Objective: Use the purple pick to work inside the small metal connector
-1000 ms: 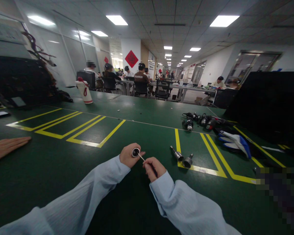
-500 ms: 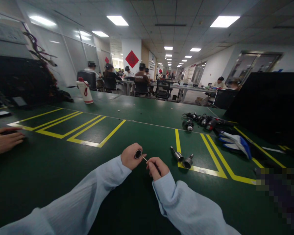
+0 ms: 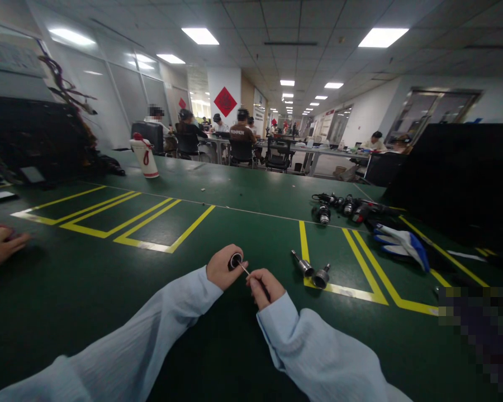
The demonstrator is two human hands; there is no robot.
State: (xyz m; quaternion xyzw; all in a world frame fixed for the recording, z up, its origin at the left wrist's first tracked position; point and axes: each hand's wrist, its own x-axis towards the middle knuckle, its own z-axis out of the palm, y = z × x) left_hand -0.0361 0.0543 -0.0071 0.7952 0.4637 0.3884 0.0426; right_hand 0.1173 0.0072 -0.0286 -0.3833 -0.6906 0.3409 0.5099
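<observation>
My left hand (image 3: 223, 267) is closed around a round, hollow metal part (image 3: 235, 261), its dark open end facing up toward me. Between the fingertips of my right hand (image 3: 266, 286) is a thin stick (image 3: 243, 268), perhaps a swab or a pick; its far tip reaches the mouth of the part. Both hands are just above the green table, close together. To the right of them lie two metal cup-shaped parts with stems, one (image 3: 304, 265) pointing up-left and the other (image 3: 321, 277) beside it.
Yellow tape outlines (image 3: 170, 245) mark the green table (image 3: 251, 192). Black-and-silver tools (image 3: 349, 206) and a blue-and-white glove (image 3: 402, 244) lie at right. A white tumbler (image 3: 145, 157) stands back left. Another person's hand (image 3: 4, 245) rests at the left edge. Black panels stand on both sides.
My right hand has moved slightly left, bringing the stick farther into the metal part's opening. The other person's hand at the left has drawn back toward the edge.
</observation>
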